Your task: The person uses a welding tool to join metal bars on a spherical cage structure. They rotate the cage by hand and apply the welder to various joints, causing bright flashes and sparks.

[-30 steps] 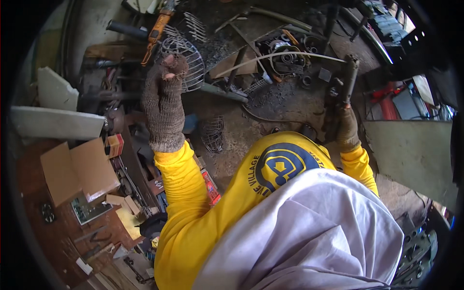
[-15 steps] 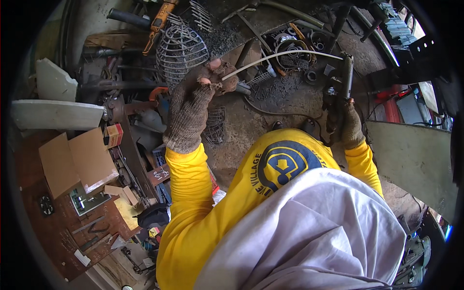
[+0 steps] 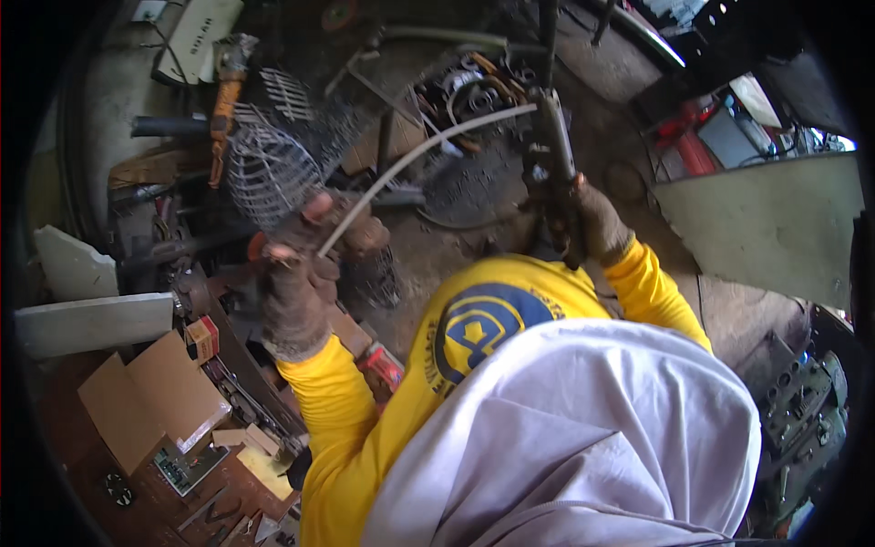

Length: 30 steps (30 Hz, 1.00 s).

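A thin white rod point(image 3: 415, 159) is pinched at its near end by the gloved left hand point(image 3: 296, 283), fingers clamped; far end meets the metal tool point(image 3: 554, 164) gripped w/ right hand point(image 3: 588, 219) (fist closed), prob. to steady the joint

brown cardboard box point(image 3: 150, 401) lower left, small red-and-white carton point(image 3: 202, 337) just above it

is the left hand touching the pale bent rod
Touching: the head view shows the gloved left hand with its fingers closed around the lower end of the pale rod.
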Each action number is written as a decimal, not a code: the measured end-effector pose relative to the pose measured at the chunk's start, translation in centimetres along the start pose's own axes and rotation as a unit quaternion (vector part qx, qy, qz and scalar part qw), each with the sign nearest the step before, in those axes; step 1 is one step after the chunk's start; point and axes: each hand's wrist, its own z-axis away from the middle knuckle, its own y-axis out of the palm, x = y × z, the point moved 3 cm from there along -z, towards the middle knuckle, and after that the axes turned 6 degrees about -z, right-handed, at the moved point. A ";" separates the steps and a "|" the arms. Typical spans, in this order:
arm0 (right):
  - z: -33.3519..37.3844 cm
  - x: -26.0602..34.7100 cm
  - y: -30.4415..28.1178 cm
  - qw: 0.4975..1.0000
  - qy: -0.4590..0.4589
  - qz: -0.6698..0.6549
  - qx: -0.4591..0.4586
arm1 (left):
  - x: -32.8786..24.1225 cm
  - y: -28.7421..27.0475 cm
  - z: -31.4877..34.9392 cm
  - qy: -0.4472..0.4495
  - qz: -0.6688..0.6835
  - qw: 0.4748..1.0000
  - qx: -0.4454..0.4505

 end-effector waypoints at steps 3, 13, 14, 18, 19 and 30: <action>-0.4 -0.1 0.8 1.000 -0.012 -0.002 -0.018 | -0.6 0.5 -0.6 0.027 0.007 0.998 0.050; -0.5 0.3 1.3 0.998 0.017 -0.014 -0.056 | -1.0 1.6 -2.3 0.088 0.118 0.980 0.136; -0.4 0.4 1.4 0.998 0.017 -0.011 -0.061 | -1.2 1.9 -2.1 0.092 0.109 0.983 0.119; -0.3 1.0 2.1 0.997 0.012 0.001 -0.070 | -1.1 1.9 -1.8 0.108 0.051 0.987 0.104; -0.2 1.0 2.0 0.998 0.010 -0.007 -0.063 | -1.4 2.2 -1.7 0.106 0.040 0.989 0.095; 0.2 1.4 2.8 0.999 -0.019 -0.009 -0.029 | -1.2 -0.3 -1.2 0.096 -0.140 0.984 0.057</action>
